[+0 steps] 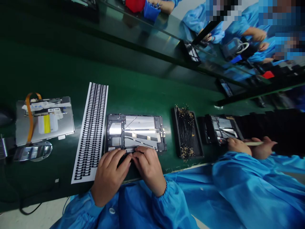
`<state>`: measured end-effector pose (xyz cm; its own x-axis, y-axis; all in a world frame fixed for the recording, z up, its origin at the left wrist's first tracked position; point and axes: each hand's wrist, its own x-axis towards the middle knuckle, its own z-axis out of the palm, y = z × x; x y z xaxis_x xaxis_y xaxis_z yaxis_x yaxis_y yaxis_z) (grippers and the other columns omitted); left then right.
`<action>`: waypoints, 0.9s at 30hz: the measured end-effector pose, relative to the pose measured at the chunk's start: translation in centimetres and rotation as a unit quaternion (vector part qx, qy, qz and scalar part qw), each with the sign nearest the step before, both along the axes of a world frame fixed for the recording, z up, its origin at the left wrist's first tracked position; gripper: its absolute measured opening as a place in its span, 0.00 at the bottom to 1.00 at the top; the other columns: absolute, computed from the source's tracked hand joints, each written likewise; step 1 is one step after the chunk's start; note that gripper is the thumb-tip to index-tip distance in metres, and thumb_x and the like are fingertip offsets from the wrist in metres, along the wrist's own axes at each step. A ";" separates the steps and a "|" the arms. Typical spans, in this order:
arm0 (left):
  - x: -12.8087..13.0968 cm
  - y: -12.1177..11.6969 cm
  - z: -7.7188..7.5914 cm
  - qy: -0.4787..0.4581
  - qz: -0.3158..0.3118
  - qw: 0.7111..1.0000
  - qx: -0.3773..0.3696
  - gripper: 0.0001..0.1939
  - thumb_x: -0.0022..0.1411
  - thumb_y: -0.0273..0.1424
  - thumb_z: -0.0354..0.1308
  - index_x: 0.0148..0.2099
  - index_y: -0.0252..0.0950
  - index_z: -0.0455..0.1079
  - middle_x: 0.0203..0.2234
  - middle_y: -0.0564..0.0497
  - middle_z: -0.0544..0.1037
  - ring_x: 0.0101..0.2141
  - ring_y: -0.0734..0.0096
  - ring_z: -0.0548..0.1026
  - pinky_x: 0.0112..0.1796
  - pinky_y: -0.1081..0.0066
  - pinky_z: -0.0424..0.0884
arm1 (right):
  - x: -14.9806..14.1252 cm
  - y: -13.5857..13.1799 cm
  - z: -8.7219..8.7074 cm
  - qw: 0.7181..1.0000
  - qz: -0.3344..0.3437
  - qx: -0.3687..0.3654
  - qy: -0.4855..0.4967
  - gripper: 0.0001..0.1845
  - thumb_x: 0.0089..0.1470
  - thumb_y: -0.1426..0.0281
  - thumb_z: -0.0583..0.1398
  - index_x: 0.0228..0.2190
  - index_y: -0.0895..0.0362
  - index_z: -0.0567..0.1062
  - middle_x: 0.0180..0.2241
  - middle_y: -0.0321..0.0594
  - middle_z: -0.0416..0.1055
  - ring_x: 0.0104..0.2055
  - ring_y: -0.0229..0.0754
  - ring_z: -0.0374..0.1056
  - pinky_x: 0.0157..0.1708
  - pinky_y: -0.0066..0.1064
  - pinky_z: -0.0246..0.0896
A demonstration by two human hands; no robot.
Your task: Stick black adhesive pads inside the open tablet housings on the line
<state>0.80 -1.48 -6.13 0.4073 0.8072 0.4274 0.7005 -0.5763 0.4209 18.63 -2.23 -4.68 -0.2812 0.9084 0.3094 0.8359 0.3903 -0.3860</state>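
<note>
An opened tablet body (140,130) lies in front of me on the green bench, its silver battery area, black frame and thin dark cables showing. At its near edge my left hand (110,173) is closed, fingers bent over the rim and thumb reaching toward the other hand. Close beside it, my right hand (149,168) is closed too, with fingertips pinched at the same edge. Whatever sits between the fingertips is too small and covered to make out. Left of the tablet lies a white sheet of black stickers (91,127).
A black tray (199,140) of thin cables with gold ends stands to the right. Beyond it a co-worker's hands (239,146) work at another tablet (225,127). At left lie a silver panel with an orange ribbon (64,119) and a shiny metal disc (43,151). A shelf runs behind.
</note>
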 end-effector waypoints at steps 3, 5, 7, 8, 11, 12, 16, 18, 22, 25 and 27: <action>0.0 0.1 0.2 0.017 -0.003 1.000 0.009 0.14 0.66 0.29 0.59 0.53 0.38 0.73 0.47 0.45 0.77 0.50 0.57 0.73 0.51 0.56 0.68 | 0.8 -0.3 -0.4 0.997 0.010 -0.025 0.071 0.08 0.63 0.76 0.60 0.44 0.56 0.72 0.44 0.46 0.72 0.48 0.46 0.69 0.46 0.39 0.68; 0.0 0.1 0.2 0.022 -0.007 1.000 0.014 0.15 0.65 0.29 0.59 0.54 0.38 0.73 0.47 0.45 0.77 0.50 0.56 0.72 0.51 0.56 0.67 | 1.6 -0.6 -0.6 0.991 0.005 -0.041 0.126 0.11 0.62 0.76 0.61 0.47 0.56 0.72 0.47 0.47 0.70 0.52 0.45 0.68 0.50 0.39 0.69; 0.0 0.1 0.3 0.019 -0.004 1.000 0.009 0.15 0.65 0.28 0.59 0.54 0.39 0.73 0.46 0.46 0.77 0.50 0.57 0.72 0.51 0.56 0.67 | 2.3 -0.8 -0.9 0.987 -0.010 -0.041 0.155 0.13 0.61 0.76 0.62 0.48 0.56 0.72 0.48 0.48 0.69 0.53 0.46 0.68 0.51 0.39 0.69; 0.2 0.2 0.3 0.015 0.002 1.000 0.005 0.14 0.65 0.28 0.59 0.53 0.39 0.73 0.46 0.46 0.77 0.49 0.57 0.72 0.51 0.56 0.67 | 2.5 -0.9 -1.0 0.986 -0.016 -0.038 0.159 0.13 0.61 0.75 0.62 0.48 0.55 0.73 0.48 0.48 0.69 0.53 0.46 0.68 0.51 0.39 0.69; 0.8 0.4 0.3 -0.008 0.020 1.000 0.000 0.12 0.64 0.26 0.60 0.50 0.39 0.73 0.45 0.47 0.77 0.49 0.59 0.72 0.51 0.58 0.66 | 2.6 -0.7 -1.2 0.988 -0.012 -0.027 0.152 0.12 0.61 0.75 0.63 0.47 0.54 0.74 0.46 0.46 0.70 0.50 0.46 0.69 0.48 0.40 0.70; 1.0 0.5 0.3 -0.015 0.023 1.000 -0.002 0.11 0.64 0.26 0.60 0.49 0.38 0.73 0.45 0.47 0.78 0.49 0.59 0.72 0.50 0.58 0.67 | 2.5 -0.6 -1.2 0.989 -0.008 -0.022 0.146 0.12 0.61 0.74 0.63 0.46 0.54 0.75 0.45 0.46 0.70 0.49 0.46 0.69 0.47 0.40 0.70; 1.5 0.7 0.4 -0.031 0.018 0.999 -0.018 0.06 0.64 0.26 0.60 0.44 0.37 0.72 0.43 0.47 0.77 0.47 0.61 0.72 0.48 0.61 0.67 | 2.0 0.0 -1.2 0.991 0.003 -0.004 0.137 0.10 0.61 0.74 0.63 0.45 0.53 0.75 0.42 0.44 0.73 0.46 0.46 0.69 0.44 0.40 0.68; 1.5 0.8 0.4 -0.033 0.018 0.999 -0.028 0.06 0.64 0.25 0.60 0.44 0.38 0.73 0.44 0.48 0.77 0.48 0.61 0.72 0.49 0.61 0.67 | 1.9 0.1 -1.2 0.990 0.011 -0.004 0.139 0.09 0.61 0.74 0.63 0.44 0.54 0.75 0.42 0.43 0.73 0.45 0.45 0.69 0.44 0.40 0.67; 1.4 0.8 0.5 -0.027 0.024 0.998 -0.044 0.05 0.65 0.26 0.59 0.43 0.40 0.74 0.44 0.49 0.76 0.47 0.62 0.72 0.49 0.61 0.67 | 2.0 0.1 -1.2 0.991 0.028 -0.002 0.130 0.08 0.61 0.75 0.62 0.43 0.54 0.75 0.41 0.43 0.75 0.45 0.45 0.69 0.44 0.41 0.66; 1.4 1.0 0.5 -0.017 0.023 0.998 -0.051 0.06 0.65 0.27 0.59 0.42 0.41 0.74 0.45 0.49 0.76 0.47 0.62 0.72 0.48 0.60 0.66 | 2.1 0.1 -1.2 0.993 0.031 0.017 0.113 0.08 0.62 0.74 0.61 0.43 0.54 0.75 0.41 0.43 0.76 0.45 0.45 0.69 0.44 0.41 0.66; 1.5 1.0 0.5 -0.011 0.020 0.998 -0.052 0.06 0.65 0.27 0.58 0.42 0.42 0.74 0.45 0.50 0.76 0.47 0.62 0.71 0.48 0.60 0.66 | 2.1 0.1 -1.2 0.993 0.031 0.028 0.108 0.08 0.63 0.74 0.61 0.44 0.54 0.75 0.41 0.43 0.76 0.45 0.45 0.70 0.43 0.40 0.66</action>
